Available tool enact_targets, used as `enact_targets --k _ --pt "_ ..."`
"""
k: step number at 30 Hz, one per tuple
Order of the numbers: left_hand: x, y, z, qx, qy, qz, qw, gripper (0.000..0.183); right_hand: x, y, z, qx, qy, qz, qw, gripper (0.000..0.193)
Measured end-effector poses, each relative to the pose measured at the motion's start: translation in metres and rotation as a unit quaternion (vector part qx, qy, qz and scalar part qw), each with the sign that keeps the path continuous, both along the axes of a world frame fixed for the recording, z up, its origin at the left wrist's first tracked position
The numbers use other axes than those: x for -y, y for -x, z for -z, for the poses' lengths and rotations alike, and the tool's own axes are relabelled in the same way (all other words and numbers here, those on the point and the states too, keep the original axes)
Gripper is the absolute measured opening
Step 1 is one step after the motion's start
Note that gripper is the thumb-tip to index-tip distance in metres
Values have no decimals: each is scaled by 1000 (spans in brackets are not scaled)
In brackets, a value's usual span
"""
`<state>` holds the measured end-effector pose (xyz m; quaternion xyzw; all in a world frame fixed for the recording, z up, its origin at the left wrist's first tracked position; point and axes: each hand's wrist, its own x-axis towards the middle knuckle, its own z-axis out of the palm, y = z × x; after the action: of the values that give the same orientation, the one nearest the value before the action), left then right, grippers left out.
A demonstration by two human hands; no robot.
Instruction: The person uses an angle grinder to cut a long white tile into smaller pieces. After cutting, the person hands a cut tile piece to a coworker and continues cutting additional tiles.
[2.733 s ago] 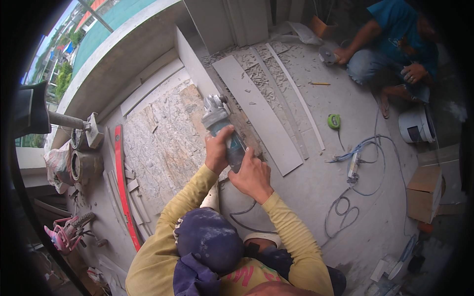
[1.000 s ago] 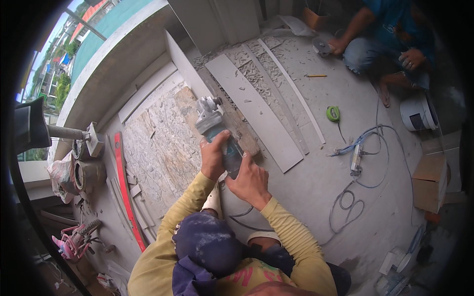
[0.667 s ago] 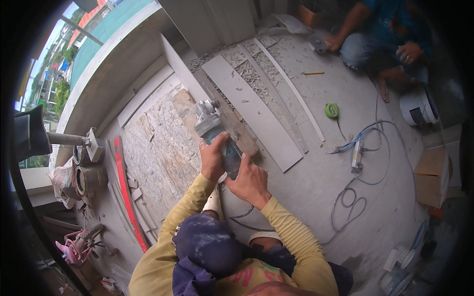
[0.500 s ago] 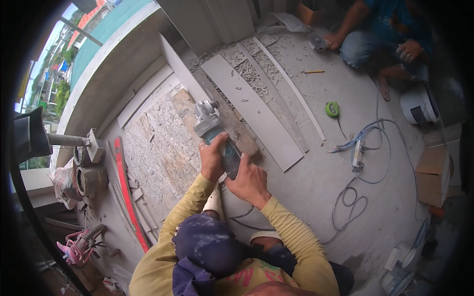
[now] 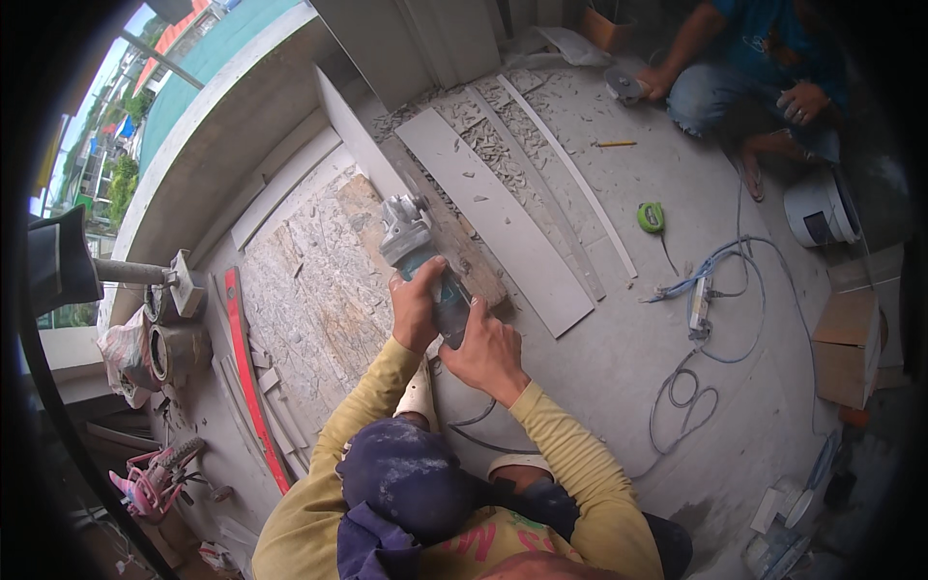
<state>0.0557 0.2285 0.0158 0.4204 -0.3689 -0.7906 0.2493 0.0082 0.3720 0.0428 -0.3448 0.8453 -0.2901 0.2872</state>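
Note:
An angle grinder (image 5: 410,242) with a grey metal head and a teal and dark body is held in both my hands. My left hand (image 5: 416,314) wraps its body just behind the head. Farther back, my right hand (image 5: 491,356) is closed round the rear of the grinder. The head is beside the near end of a pale upright slab (image 5: 360,137); I cannot tell whether they touch. A worn board (image 5: 480,282) lies below the grinder. To its right lies a long, flat pale panel (image 5: 498,227).
Narrow strips (image 5: 570,172) and broken chips lie beyond the panel. A red level (image 5: 249,372) is on the left. Right are a green tape measure (image 5: 651,217), a pencil (image 5: 617,144), and a power strip (image 5: 700,307) with looping cords. A co-worker's hand (image 5: 657,81) holds another grinder (image 5: 623,85).

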Motion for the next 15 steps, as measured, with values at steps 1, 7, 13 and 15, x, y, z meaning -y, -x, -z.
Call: enact_targets --k 1,7,13,15 --pt "0 0 0 1 -1 -1 1000 31 0 0 0 -1 0 0 1000 78" --pt "2 1 2 2 -8 -3 1000 32 1 0 1 -4 1 0 1000 77" --pt "-2 2 4 17 -6 -5 1000 31 -3 -2 3 6 -8 6 1000 77" --pt "-4 4 2 20 20 -7 1000 26 -4 -2 0 12 6 14 1000 80"
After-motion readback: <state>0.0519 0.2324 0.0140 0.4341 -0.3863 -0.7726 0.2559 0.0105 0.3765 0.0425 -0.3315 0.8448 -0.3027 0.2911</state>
